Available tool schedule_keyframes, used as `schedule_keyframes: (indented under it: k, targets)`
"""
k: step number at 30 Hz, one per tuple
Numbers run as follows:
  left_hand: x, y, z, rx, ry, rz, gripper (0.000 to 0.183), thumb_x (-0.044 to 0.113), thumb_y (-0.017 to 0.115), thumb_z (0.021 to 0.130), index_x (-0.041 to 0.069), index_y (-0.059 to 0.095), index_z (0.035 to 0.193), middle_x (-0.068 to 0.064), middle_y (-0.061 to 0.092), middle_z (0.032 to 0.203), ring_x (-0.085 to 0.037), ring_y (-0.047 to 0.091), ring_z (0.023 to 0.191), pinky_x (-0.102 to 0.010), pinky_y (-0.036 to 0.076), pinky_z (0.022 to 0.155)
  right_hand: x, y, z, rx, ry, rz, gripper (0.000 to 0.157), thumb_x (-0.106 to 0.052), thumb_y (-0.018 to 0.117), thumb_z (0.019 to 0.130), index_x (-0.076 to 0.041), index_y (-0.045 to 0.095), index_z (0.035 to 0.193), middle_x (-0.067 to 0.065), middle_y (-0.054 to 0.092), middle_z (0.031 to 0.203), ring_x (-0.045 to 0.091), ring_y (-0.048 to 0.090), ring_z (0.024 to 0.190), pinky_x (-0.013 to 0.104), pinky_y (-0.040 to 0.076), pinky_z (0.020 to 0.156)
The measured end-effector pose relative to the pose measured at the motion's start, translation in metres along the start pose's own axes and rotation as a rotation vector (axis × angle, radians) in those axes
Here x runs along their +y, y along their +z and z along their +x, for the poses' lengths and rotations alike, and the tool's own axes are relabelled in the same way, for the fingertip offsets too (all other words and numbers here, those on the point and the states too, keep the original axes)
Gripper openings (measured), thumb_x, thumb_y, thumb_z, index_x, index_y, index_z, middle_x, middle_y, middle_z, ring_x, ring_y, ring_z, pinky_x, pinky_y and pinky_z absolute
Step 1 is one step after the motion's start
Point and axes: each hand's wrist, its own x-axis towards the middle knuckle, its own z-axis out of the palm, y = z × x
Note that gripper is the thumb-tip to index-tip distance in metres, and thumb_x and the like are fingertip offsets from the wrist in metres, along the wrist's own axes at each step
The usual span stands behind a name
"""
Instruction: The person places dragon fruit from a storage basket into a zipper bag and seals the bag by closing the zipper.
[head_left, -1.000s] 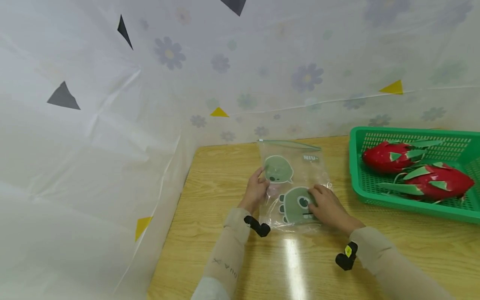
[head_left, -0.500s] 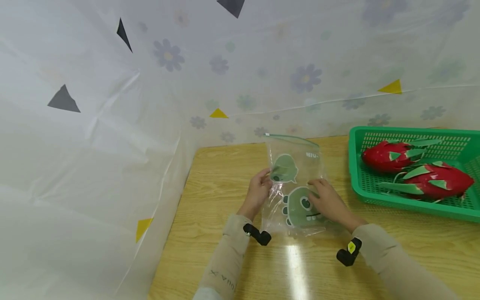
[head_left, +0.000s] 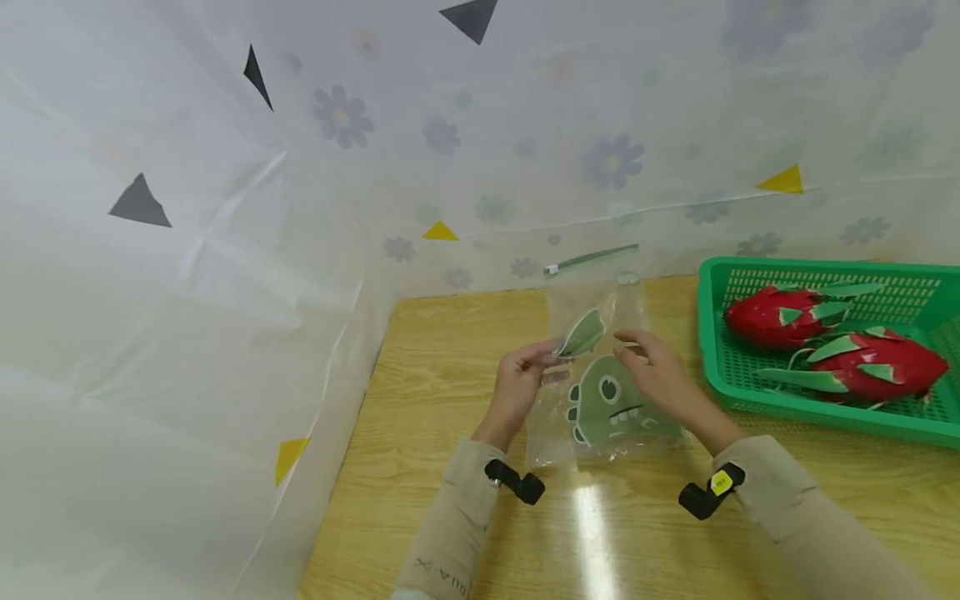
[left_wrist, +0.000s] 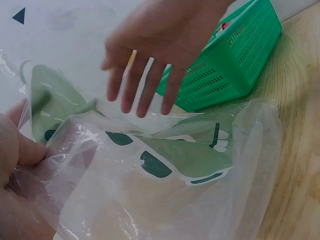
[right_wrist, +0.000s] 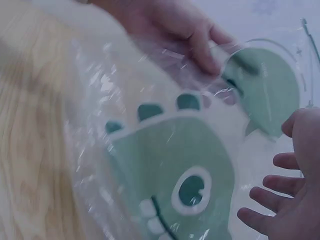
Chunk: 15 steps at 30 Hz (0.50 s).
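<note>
A clear plastic zip bag (head_left: 551, 417) printed with a green dinosaur stands tilted up off the table, its green zip strip (head_left: 592, 259) with white slider at the far end. My left hand (head_left: 517, 385) pinches the bag's left side between thumb and fingers, creasing the upper green print (left_wrist: 55, 100). Over the bag's right side is my right hand (head_left: 663, 382). In the right wrist view the fingers (right_wrist: 270, 197) of that hand are spread and hold nothing. From the left wrist view the right hand (left_wrist: 150, 55) shows apart from the plastic, fingers extended downward.
A green perforated basket (head_left: 705, 333) to the right holds two red dragon fruits (head_left: 772, 318) with green scales. White sheeting (head_left: 225, 333) with flowers and triangles hangs at the left and back of the wooden table (head_left: 405, 417).
The bag's zip end has lifted from the table, and its slider has moved right. My left hand now folds the bag's left side inward. The right hand has come off the bag.
</note>
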Motion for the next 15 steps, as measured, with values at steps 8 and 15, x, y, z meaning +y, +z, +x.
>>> schedule_keyframes:
  k: [8, 15]
  targets:
    - [0.005, 0.001, -0.010, -0.055, 0.146, 0.147, 0.029, -0.010, 0.045, 0.099, -0.007, 0.070, 0.113, -0.012, 0.064, 0.133, -0.021, 0.067, 0.113, -0.033, 0.057, 0.093, -0.035, -0.014, 0.001, -0.056, 0.016, 0.318, 0.064, -0.047, 0.030, 0.107, -0.001, 0.028, 0.152, 0.021, 0.034, 0.154, 0.040, 0.041, 0.137, 0.052, 0.045, 0.108]
    - [0.016, 0.000, -0.014, -0.156, 0.325, 0.352, 0.031, -0.006, 0.046, 0.100, -0.002, 0.077, 0.098, -0.007, 0.065, 0.133, -0.017, 0.057, 0.129, -0.030, 0.051, 0.103, -0.054, -0.023, -0.001, -0.059, -0.056, 0.517, 0.057, -0.049, 0.030, 0.107, -0.014, 0.034, 0.151, 0.001, 0.041, 0.143, 0.014, 0.048, 0.126, 0.026, 0.054, 0.095]
